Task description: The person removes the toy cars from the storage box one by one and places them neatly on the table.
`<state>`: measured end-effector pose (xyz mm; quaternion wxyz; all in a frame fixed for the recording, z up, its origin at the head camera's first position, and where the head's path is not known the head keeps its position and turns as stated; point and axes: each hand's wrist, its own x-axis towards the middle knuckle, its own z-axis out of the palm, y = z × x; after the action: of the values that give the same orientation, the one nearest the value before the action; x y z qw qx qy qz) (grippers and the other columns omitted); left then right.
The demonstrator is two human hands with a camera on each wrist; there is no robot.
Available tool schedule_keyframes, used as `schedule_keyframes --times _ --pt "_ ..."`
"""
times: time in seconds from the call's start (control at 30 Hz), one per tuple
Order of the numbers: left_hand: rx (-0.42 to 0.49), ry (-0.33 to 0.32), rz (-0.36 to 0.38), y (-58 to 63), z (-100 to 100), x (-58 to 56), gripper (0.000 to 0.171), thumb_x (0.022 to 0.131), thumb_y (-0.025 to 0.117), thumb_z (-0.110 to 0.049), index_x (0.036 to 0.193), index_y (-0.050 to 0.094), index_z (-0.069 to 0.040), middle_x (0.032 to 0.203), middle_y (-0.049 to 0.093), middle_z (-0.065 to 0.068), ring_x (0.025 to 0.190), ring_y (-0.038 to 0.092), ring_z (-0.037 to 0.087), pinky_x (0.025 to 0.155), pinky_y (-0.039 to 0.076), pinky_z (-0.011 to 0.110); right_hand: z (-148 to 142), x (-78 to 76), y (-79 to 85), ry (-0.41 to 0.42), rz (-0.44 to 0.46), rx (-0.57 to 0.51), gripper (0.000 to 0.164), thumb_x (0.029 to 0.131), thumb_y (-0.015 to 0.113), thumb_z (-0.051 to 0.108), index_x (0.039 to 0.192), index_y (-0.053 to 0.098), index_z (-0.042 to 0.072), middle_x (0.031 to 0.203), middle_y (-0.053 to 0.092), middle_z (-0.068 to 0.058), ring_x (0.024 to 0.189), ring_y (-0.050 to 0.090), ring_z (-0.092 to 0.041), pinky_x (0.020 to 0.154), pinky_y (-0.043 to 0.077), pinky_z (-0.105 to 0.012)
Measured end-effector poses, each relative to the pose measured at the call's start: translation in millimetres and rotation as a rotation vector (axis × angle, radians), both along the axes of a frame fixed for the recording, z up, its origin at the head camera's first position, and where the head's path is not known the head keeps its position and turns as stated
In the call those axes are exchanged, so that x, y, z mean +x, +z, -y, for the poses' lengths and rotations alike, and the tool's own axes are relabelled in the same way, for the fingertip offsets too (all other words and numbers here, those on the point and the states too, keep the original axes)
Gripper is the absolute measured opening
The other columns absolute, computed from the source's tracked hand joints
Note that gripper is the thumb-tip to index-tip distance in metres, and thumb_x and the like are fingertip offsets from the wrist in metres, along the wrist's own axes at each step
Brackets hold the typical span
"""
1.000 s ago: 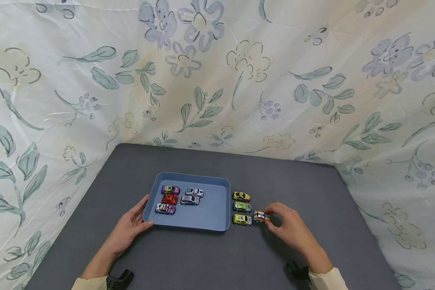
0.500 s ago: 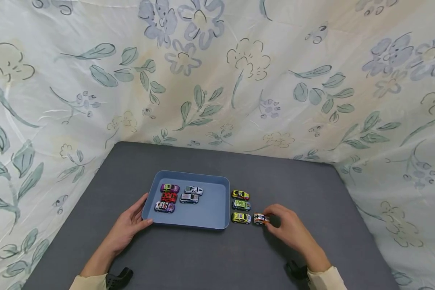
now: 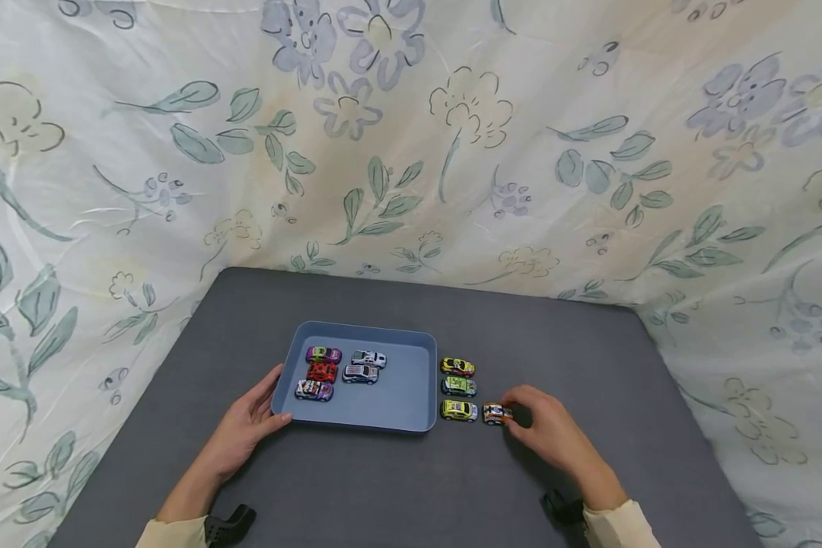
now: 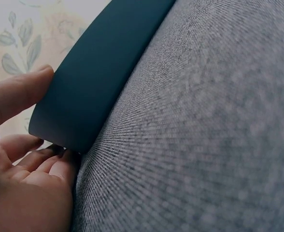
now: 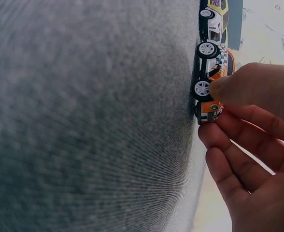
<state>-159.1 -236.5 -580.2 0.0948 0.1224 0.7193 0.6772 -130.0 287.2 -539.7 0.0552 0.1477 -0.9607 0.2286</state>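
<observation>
On the gray table (image 3: 356, 483) I see the blue tray (image 3: 404, 380). The left hand (image 3: 243, 426) has thumb and fingers on its corner; pushing hard could slide it into the cars. The right hand (image 3: 544, 426) pinches the orange car (image 3: 493, 414), down beside the nearest yellow car (image 3: 459, 411). A slip could bump both.

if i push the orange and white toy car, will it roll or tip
The toy car would probably roll once the right hand lets go, since it has wheels. Tipping seems unlikely, as it sits low.
</observation>
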Motion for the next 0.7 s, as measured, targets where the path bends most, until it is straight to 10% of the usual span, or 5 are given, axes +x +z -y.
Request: schedule_keyframes --times 0.7 --pt "0.007 0.008 -0.017 3.9 0.9 3.1 0.092 0.102 0.075 -0.002 0.172 0.015 0.001 0.176 0.014 0.03 0.16 0.015 0.046 0.113 0.034 0.011 5.7 0.2 2.4 -0.035 0.007 -0.006 0.037 0.084 0.09 0.006 0.117 0.077 0.015 0.109 0.07 0.005 0.099 0.068 -0.015 0.086 0.06 -0.047"
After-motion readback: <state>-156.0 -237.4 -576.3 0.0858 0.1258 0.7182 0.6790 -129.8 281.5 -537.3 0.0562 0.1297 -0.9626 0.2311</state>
